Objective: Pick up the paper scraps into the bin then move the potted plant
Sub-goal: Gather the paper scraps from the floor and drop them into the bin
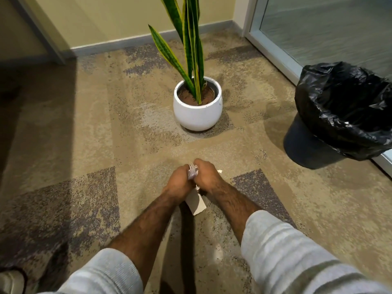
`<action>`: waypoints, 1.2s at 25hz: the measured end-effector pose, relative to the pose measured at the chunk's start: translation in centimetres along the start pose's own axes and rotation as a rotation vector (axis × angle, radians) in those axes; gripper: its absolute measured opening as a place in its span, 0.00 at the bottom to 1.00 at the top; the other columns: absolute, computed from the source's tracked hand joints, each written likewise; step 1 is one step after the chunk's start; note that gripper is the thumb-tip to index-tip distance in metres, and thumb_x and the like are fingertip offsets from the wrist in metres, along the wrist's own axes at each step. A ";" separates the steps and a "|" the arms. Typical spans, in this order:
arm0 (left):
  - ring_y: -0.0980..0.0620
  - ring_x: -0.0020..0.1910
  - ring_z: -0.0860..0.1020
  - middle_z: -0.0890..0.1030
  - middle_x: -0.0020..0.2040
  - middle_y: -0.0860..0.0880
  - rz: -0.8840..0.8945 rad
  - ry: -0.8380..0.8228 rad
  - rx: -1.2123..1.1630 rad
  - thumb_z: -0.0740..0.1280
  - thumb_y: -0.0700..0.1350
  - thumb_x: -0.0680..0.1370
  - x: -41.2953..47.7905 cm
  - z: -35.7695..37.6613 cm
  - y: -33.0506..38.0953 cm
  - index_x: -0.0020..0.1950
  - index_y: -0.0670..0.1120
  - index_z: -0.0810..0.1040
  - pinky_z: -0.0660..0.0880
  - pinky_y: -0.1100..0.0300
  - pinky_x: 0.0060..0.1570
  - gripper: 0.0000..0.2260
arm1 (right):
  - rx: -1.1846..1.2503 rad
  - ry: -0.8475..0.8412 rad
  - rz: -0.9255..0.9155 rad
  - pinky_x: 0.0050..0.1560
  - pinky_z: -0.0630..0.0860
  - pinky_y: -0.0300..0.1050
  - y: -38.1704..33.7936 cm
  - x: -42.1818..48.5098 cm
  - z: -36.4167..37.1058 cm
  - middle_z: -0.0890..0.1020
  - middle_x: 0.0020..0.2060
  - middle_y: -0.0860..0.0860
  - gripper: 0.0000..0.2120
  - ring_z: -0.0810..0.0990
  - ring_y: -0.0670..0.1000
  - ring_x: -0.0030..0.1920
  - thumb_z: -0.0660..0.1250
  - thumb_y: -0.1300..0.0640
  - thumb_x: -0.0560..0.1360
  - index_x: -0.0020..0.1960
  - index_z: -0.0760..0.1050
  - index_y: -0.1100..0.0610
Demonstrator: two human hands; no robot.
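Reaching forward from bunched grey sleeves (286, 251), two bare forearms meet low over the patterned carpet (84, 145), on the near side of the snake plant's pot and well apart from it. The left hand (179, 181) and right hand (206, 177) are pressed side by side. Each has its fingers curled tightly round a wad of paper scraps (193, 171), crumpled, white with faint grey print, which shows in the gap between the knuckles. A flat white piece (196, 203) hangs out below the wrists, and a tiny corner of paper peeks past the right hand.

Beyond the hands, the potted plant (197, 115) stands upright on the carpet. It has a round, glossy white pot, brown soil, and long stiff green leaves edged in yellow. To the right of the pot, and apart from it, stands the dark round bin (307, 149), its crinkled black liner (339, 98) folded over the rim. Behind the pot runs a pale wall with grey skirting (118, 42).
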State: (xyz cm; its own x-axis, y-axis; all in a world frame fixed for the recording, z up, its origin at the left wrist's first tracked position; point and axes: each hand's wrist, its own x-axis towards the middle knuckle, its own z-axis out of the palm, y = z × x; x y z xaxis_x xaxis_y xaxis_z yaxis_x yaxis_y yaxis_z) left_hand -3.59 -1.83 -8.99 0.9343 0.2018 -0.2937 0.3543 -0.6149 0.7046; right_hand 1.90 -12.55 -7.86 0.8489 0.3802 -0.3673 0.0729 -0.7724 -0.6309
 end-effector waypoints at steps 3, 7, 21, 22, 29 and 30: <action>0.53 0.39 0.80 0.80 0.40 0.55 0.078 0.056 -0.037 0.66 0.38 0.77 0.4 -1.7 3.0 0.43 0.54 0.74 0.77 0.58 0.37 0.11 | 0.153 0.004 0.040 0.32 0.72 0.40 -1.6 0.5 -3.7 0.78 0.39 0.48 0.10 0.77 0.51 0.40 0.73 0.62 0.71 0.43 0.73 0.51; 0.46 0.42 0.80 0.82 0.45 0.48 0.177 0.126 -0.045 0.68 0.41 0.79 1.8 -4.4 8.4 0.51 0.47 0.78 0.80 0.50 0.43 0.03 | 0.162 0.040 -0.027 0.27 0.72 0.37 -4.0 0.5 -10.5 0.79 0.44 0.52 0.17 0.79 0.53 0.43 0.77 0.65 0.67 0.51 0.76 0.55; 0.45 0.42 0.82 0.82 0.45 0.48 0.535 0.021 0.018 0.65 0.49 0.81 4.3 -1.9 32.1 0.52 0.47 0.77 0.79 0.53 0.40 0.06 | 0.249 0.491 0.017 0.22 0.78 0.42 0.4 -7.3 -32.3 0.82 0.33 0.56 0.11 0.80 0.46 0.24 0.70 0.71 0.68 0.43 0.76 0.57; 0.45 0.42 0.82 0.82 0.45 0.48 0.557 -0.004 0.016 0.66 0.49 0.81 4.4 -1.2 34.0 0.51 0.47 0.77 0.80 0.54 0.39 0.06 | 0.233 0.552 0.054 0.18 0.72 0.37 1.3 -7.8 -33.6 0.80 0.29 0.53 0.11 0.77 0.44 0.19 0.70 0.69 0.67 0.41 0.75 0.55; 0.41 0.48 0.86 0.86 0.53 0.42 0.572 -0.204 0.047 0.64 0.57 0.82 4.9 3.3 42.1 0.58 0.42 0.82 0.84 0.49 0.48 0.19 | 0.309 0.760 0.252 0.36 0.85 0.59 7.0 -9.1 -37.8 0.86 0.40 0.62 0.01 0.86 0.60 0.34 0.70 0.61 0.71 0.42 0.80 0.57; 0.41 0.49 0.85 0.86 0.53 0.42 0.567 -0.212 0.064 0.66 0.55 0.81 5.1 3.9 42.6 0.58 0.42 0.82 0.83 0.49 0.50 0.17 | 0.311 0.756 0.289 0.39 0.85 0.61 7.6 -9.1 -37.9 0.86 0.41 0.64 0.02 0.87 0.62 0.36 0.71 0.62 0.71 0.43 0.80 0.59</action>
State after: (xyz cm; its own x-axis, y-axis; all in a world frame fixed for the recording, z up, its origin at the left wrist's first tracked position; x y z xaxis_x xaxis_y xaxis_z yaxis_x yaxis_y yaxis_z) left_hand 16.13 -29.94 16.98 0.9463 -0.3230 -0.0106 -0.2059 -0.6279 0.7506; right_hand 14.59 -41.17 16.54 0.9404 -0.3349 -0.0588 -0.2519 -0.5701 -0.7820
